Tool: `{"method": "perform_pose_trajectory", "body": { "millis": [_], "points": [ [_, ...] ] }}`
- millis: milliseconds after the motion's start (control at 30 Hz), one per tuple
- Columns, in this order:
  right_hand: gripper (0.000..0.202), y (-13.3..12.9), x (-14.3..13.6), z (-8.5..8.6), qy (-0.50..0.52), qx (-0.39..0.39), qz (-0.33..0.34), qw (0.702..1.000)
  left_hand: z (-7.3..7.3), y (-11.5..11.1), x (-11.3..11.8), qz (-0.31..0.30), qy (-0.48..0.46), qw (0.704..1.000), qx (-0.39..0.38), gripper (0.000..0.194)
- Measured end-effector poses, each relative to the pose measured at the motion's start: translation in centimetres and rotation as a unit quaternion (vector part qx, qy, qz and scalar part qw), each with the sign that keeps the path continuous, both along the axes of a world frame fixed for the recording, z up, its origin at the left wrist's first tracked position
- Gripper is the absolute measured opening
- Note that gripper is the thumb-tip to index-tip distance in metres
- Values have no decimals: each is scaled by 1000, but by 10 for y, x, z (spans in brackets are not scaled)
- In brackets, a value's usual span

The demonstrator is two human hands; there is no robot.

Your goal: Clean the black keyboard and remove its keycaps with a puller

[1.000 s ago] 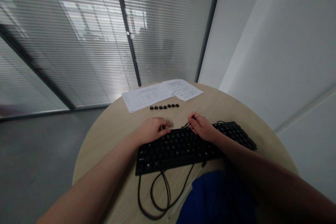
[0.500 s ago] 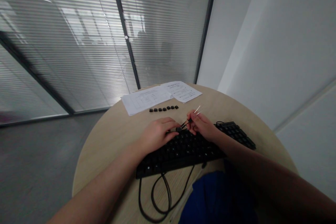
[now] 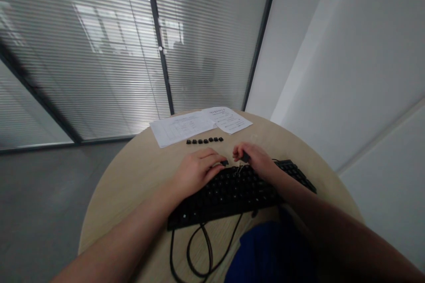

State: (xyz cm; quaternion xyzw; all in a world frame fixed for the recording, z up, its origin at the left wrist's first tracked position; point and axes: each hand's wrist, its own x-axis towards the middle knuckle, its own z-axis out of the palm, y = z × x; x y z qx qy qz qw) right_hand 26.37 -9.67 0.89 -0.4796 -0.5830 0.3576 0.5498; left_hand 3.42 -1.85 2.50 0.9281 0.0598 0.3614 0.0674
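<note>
A black keyboard (image 3: 226, 192) lies in front of me on the round table, slightly tilted in view. My left hand (image 3: 199, 169) is closed, pinching a small black keycap (image 3: 225, 163) between thumb and fingers just above the keyboard's far edge. To its right, my right hand (image 3: 259, 161) is curled round the dark handle of a wire keycap puller (image 3: 245, 157). The puller's thin metal wires point down toward the upper rows of keys; whether they touch a key I cannot tell. Beyond my hands stands a short row of black keycaps (image 3: 205, 141).
Printed paper sheets (image 3: 186, 127) lie at the far side of the wooden table (image 3: 116, 203). A black cable (image 3: 189, 252) loops at the near side, beside blue cloth (image 3: 265, 252). Glass with blinds (image 3: 206, 62) and a white wall (image 3: 332, 66) stand behind.
The puller has turned in my right hand: its wires pointed up and away, and now they point down at the keys. The keycap stays in my left hand. The view has shifted slightly.
</note>
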Motion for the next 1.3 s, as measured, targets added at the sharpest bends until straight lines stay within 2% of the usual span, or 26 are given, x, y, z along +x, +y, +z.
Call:
{"method": "perform_pose_trajectory", "body": {
  "millis": [133,233,433,533,667,767,833,1033,1300],
  "points": [
    [37,-7,-15,6,-6,-93,64,994,-5,-1,2,1,-19,1000,19,20],
    [40,-11,-19,6,-41,-138,69,987,-7,0,3,-2,-31,999,31,24],
    [36,-11,-8,9,-160,-114,38,980,-6,-4,3,-8,-5,999,33,29],
    [35,15,15,8,-243,-79,-13,967,-2,-4,0,24,19,999,10,35],
    [27,77,51,-1,-336,-81,-101,933,3,8,-4,48,103,993,-22,33],
    [23,116,68,-13,-343,-95,-110,928,1,21,-7,65,140,987,-46,36],
    [23,130,72,-21,-345,-101,-105,927,-2,28,-9,75,145,985,-54,38],
    [28,139,72,-40,-355,-108,-81,925,-3,31,-11,80,160,982,-61,45],
    [27,141,70,-39,-358,-105,-92,923,-1,31,-12,77,158,983,-63,44]
  ]
}}
